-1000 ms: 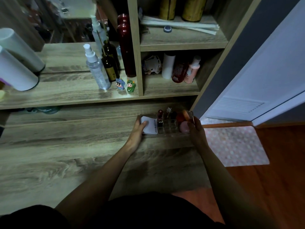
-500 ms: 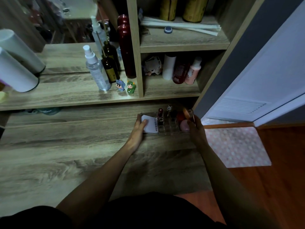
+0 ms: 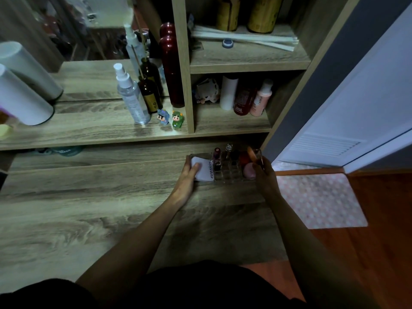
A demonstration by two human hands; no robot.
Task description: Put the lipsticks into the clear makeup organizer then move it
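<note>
The clear makeup organizer stands on the wooden desk near its back right corner. Upright lipsticks sit in its slots, beside a white compact on its left side and a pink round sponge on its right. My left hand grips the organizer's left end, thumb over the compact. My right hand grips its right end, fingers wrapped around the clear wall.
A shelf above holds a spray bottle, a brown bottle, a dark red bottle and two small figurines. White cylinders lie at left. A dotted mat and a door are at right.
Both hands have slid the organizer a little farther back along the desk, toward the shelf. Their grip on its two ends is unchanged.
</note>
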